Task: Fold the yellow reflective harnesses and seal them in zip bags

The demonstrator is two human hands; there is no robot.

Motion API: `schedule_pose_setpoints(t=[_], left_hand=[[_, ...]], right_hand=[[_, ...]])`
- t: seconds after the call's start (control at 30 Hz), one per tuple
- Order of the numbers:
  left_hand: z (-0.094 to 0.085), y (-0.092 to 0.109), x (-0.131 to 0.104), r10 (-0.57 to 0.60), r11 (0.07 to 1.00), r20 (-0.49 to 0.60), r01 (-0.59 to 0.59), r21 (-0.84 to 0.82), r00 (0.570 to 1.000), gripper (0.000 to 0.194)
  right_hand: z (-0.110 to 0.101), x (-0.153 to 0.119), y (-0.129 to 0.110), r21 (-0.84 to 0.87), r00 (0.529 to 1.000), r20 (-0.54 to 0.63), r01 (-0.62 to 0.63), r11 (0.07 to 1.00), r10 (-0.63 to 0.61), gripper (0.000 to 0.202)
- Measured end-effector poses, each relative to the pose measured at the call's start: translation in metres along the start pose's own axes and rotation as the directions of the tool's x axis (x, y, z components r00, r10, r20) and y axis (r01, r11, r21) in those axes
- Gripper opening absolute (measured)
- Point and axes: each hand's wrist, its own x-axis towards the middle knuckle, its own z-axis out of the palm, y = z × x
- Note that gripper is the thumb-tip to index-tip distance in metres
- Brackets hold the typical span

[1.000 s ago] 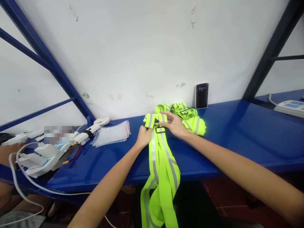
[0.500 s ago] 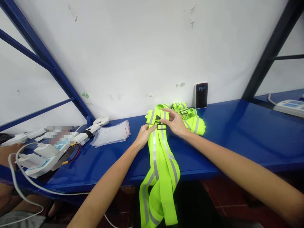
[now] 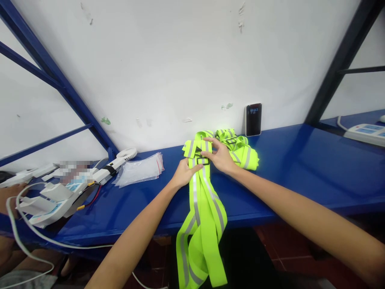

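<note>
Neon yellow reflective straps (image 3: 210, 228) with silver stripes lie over the blue table's front edge, their loops and a loose end hanging down. My left hand (image 3: 184, 173) grips the straps from the left side, its thumb across them just under a black rectangular buckle (image 3: 203, 161). On the other side, my right hand (image 3: 221, 154) pinches the folded upper part of the straps above the buckle. Some of its fingertips are hidden in the webbing. Beside it, a second bundle of the same straps (image 3: 247, 157) lies rolled up on the table.
Clear plastic zip bags (image 3: 140, 171) lie left of my hands, near a small white fan (image 3: 126, 153). A power strip (image 3: 49, 208) with plugs and cables fills the far left, where another person's hand (image 3: 12, 198) rests. A phone (image 3: 253, 119) leans against the wall.
My left thumb has moved from the buckle's left side to across the straps below it. My right hand stays nearly in place. The view has shifted slightly.
</note>
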Motion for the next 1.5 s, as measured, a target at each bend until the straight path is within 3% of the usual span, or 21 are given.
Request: schedule_pose_setpoints(t=[0.2, 0.3, 0.4, 0.5, 0.57, 0.7, 0.83, 0.97, 1.13, 1.27, 1.37, 1.43, 1.5], left_hand=[[0.002, 0.0, -0.001, -0.09, 0.987, 0.033, 0.094, -0.127, 0.995, 0.051], [0.001, 0.0, -0.002, -0.186, 0.955, 0.062, 0.195, -0.224, 0.981, 0.045], [-0.002, 0.0, -0.001, -0.249, 0.922, 0.092, 0.265, -0.281, 0.964, 0.04], [-0.003, 0.001, -0.002, -0.275, 0.91, 0.109, 0.295, -0.291, 0.955, 0.037], [-0.003, 0.003, -0.002, -0.275, 0.908, 0.113, 0.297, -0.297, 0.955, 0.037], [-0.001, 0.004, -0.002, -0.247, 0.902, 0.123, 0.274, -0.332, 0.961, 0.038], [0.001, 0.002, -0.002, -0.249, 0.892, 0.084, 0.262, -0.368, 0.965, 0.036], [0.001, 0.001, -0.001, -0.221, 0.879, 0.033, 0.213, -0.427, 0.975, 0.039], [0.0, 0.002, -0.002, -0.159, 0.816, 0.099, 0.187, -0.546, 0.982, 0.043], [0.001, 0.003, -0.003, -0.157, 0.782, 0.109, 0.191, -0.593, 0.982, 0.053], [0.0, 0.005, -0.003, -0.151, 0.793, 0.089, 0.174, -0.584, 0.985, 0.046], [-0.001, 0.006, -0.003, -0.157, 0.801, 0.057, 0.161, -0.576, 0.986, 0.042], [-0.002, 0.007, -0.001, -0.16, 0.814, 0.019, 0.142, -0.563, 0.987, 0.043]], right_hand=[[-0.001, 0.003, 0.002, 0.082, 0.996, 0.008, -0.086, 0.993, 0.085, 0.079], [-0.002, 0.004, 0.0, 0.099, 0.992, 0.067, -0.11, 0.989, 0.104, 0.057], [-0.001, 0.002, 0.0, 0.071, 0.995, 0.094, -0.043, 0.997, 0.036, 0.04], [0.0, -0.001, 0.001, -0.06, 0.996, 0.076, 0.05, 0.997, -0.045, 0.03], [0.0, -0.004, 0.001, -0.163, 0.994, 0.066, 0.095, 0.982, -0.085, 0.028], [-0.003, -0.008, -0.004, -0.297, 0.984, 0.13, 0.153, 0.943, -0.119, 0.044], [-0.004, -0.009, -0.005, -0.27, 0.953, 0.221, 0.262, 0.927, -0.205, 0.042], [-0.002, -0.008, 0.0, -0.246, 0.929, 0.232, 0.342, 0.907, -0.287, 0.036], [-0.002, -0.007, 0.005, -0.27, 0.911, 0.231, 0.399, 0.876, -0.343, 0.038], [-0.005, -0.008, 0.005, -0.277, 0.899, 0.269, 0.415, 0.866, -0.345, 0.042], [-0.007, -0.009, 0.002, -0.238, 0.871, 0.365, 0.43, 0.871, -0.33, 0.043], [-0.006, -0.01, 0.0, -0.195, 0.873, 0.407, 0.372, 0.907, -0.27, 0.04], [-0.004, -0.01, -0.001, -0.163, 0.919, 0.362, 0.229, 0.96, -0.158, 0.035]])
